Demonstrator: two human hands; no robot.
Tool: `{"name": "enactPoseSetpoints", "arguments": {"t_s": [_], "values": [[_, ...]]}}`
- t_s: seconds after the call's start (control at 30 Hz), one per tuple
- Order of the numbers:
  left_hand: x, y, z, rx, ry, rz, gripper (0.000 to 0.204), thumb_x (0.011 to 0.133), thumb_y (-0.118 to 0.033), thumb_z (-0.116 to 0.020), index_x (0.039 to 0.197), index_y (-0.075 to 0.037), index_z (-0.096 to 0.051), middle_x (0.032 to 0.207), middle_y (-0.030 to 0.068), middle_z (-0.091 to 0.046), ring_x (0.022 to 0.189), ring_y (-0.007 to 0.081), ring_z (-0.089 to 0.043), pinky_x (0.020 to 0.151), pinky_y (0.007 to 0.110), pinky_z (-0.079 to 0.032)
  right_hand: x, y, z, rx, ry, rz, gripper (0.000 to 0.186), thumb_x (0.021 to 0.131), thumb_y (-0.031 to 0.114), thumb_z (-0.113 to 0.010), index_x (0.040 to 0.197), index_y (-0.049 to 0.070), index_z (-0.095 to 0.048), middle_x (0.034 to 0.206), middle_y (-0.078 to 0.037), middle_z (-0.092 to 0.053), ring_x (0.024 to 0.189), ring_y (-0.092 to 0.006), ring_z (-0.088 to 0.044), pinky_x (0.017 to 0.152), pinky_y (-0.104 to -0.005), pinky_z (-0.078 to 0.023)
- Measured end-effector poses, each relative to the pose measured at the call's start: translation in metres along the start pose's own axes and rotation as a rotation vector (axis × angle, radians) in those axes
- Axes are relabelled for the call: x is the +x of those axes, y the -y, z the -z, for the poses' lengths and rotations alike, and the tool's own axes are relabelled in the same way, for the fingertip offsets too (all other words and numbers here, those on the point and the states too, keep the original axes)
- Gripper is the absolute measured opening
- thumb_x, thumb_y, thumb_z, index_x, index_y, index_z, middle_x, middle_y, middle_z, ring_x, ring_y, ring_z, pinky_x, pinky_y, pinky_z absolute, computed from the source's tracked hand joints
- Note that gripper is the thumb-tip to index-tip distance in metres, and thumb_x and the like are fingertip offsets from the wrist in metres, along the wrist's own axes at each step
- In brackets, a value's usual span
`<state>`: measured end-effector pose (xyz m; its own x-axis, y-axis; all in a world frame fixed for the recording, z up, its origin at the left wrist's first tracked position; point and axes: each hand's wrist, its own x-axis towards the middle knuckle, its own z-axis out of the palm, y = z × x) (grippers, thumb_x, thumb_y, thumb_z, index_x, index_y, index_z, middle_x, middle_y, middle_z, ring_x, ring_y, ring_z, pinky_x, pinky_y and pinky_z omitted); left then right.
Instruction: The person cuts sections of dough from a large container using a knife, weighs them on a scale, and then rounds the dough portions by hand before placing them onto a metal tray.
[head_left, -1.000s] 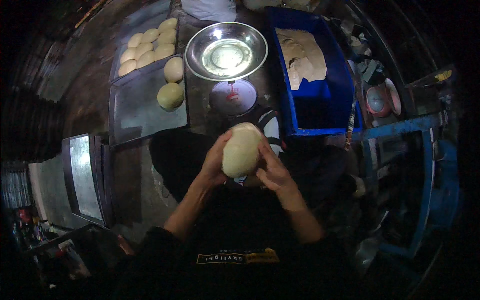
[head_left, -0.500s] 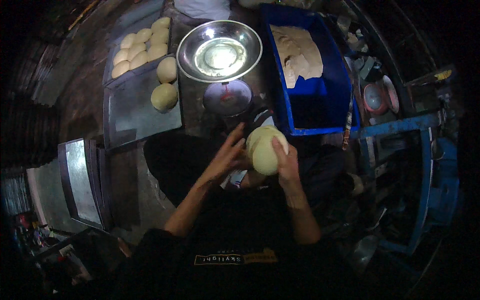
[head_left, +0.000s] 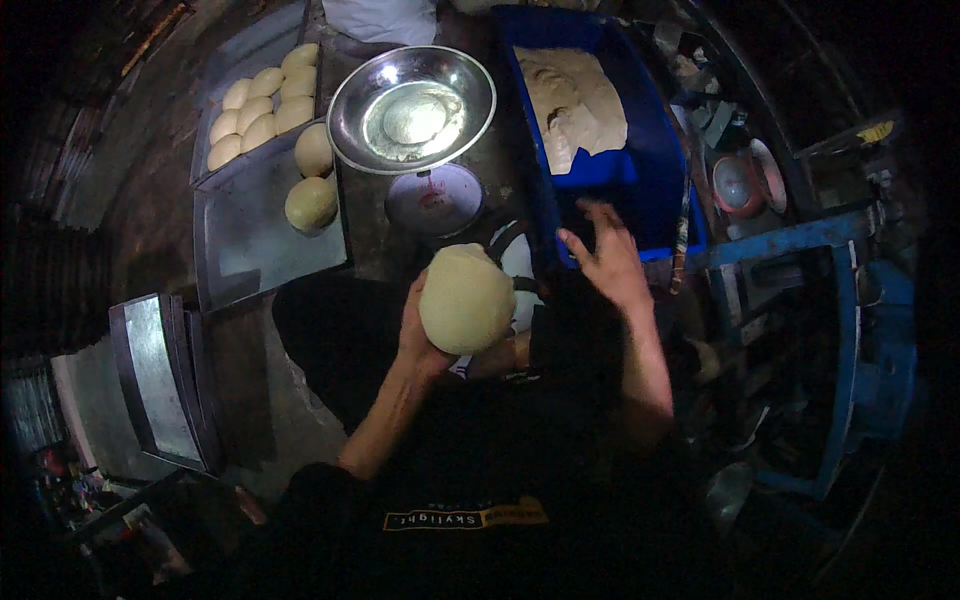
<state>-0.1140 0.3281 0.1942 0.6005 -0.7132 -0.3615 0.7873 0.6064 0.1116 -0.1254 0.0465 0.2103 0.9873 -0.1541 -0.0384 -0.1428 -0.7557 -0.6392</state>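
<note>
A large round ball of dough (head_left: 466,300) rests in my left hand (head_left: 416,335), whose fingers curl round its left side and underside. Apart from it, my right hand (head_left: 612,262) is raised near the front edge of a deep blue tub (head_left: 655,190), fingers spread and holding nothing. Inside the tub lies a big slab of dough (head_left: 580,105) with a torn near edge. Beyond the ball stands a dial scale (head_left: 433,203) topped by a shiny metal bowl (head_left: 412,110). Left of it, two dough balls (head_left: 311,205) sit on a metal tray (head_left: 265,260).
Behind that tray, another tray (head_left: 207,165) holds several dough balls in rows. More metal trays (head_left: 160,375) lean at the left. A blue frame (head_left: 850,330) stands at the right, with a red-rimmed round object (head_left: 738,187) beyond it. A white sack (head_left: 380,18) is at the back.
The dough ball has passed from between both hands into my left hand, shifting left. My right hand has let go and moved right toward the blue tub, its fingers spreading.
</note>
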Motion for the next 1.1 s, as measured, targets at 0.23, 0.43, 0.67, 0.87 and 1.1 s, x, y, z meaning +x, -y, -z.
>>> {"name": "enactPoseSetpoints", "arguments": {"t_s": [0.23, 0.43, 0.67, 0.87, 1.1], "values": [[-0.008, -0.017, 0.039, 0.02, 0.076, -0.047, 0.056, 0.101, -0.048, -0.034, 0.14, -0.011, -0.047, 0.138, 0.0153, -0.055, 0.125, 0.0344, -0.056, 0.104, 0.054, -0.046, 0.023, -0.013, 0.002, -0.276, 0.634, -0.121, 0.076, 0.091, 0.069, -0.048, 0.114, -0.002, -0.064, 0.106, -0.025, -0.067, 0.105, -0.0414, -0.063, 0.095, -0.048, -0.047], [0.003, -0.006, 0.047, -0.027, -0.065, -0.004, 0.055, 0.101, -0.05, -0.034, 0.14, -0.014, -0.048, 0.139, 0.0134, -0.055, 0.124, 0.0344, -0.057, 0.103, 0.058, -0.045, -0.005, -0.01, -0.002, -0.256, 0.418, -0.06, 0.071, 0.096, 0.06, -0.048, 0.127, -0.002, -0.059, 0.126, -0.026, -0.06, 0.121, -0.0401, -0.055, 0.104, -0.044, -0.043], [0.029, 0.003, 0.036, 0.024, -0.001, -0.003, 0.053, 0.101, -0.049, -0.034, 0.138, -0.015, -0.05, 0.136, 0.0124, -0.057, 0.122, 0.0331, -0.058, 0.099, 0.058, -0.049, -0.017, -0.015, -0.012, -0.237, 0.299, -0.16, 0.066, 0.1, 0.052, -0.046, 0.135, -0.005, -0.052, 0.135, -0.027, -0.054, 0.13, -0.04, -0.047, 0.111, -0.0446, -0.036], [0.021, 0.002, 0.035, 0.048, -0.061, -0.073, 0.051, 0.102, -0.046, -0.033, 0.136, -0.013, -0.052, 0.13, 0.0117, -0.061, 0.117, 0.03, -0.061, 0.098, 0.05, -0.051, -0.05, 0.078, -0.061, -0.009, 0.026, 0.263, 0.061, 0.098, 0.029, -0.055, 0.145, -0.005, -0.037, 0.144, -0.029, -0.044, 0.134, -0.0422, -0.043, 0.114, -0.0461, -0.033], [0.019, 0.003, 0.039, 0.14, -0.302, -0.173, 0.053, 0.102, -0.047, -0.031, 0.134, -0.01, -0.053, 0.131, 0.0134, -0.06, 0.116, 0.0305, -0.061, 0.101, 0.046, -0.05, -0.07, 0.098, -0.122, -0.075, -0.051, 0.534, 0.065, 0.096, 0.037, -0.058, 0.142, -0.006, -0.042, 0.146, -0.025, -0.043, 0.136, -0.0394, -0.043, 0.112, -0.0476, -0.035]]}}
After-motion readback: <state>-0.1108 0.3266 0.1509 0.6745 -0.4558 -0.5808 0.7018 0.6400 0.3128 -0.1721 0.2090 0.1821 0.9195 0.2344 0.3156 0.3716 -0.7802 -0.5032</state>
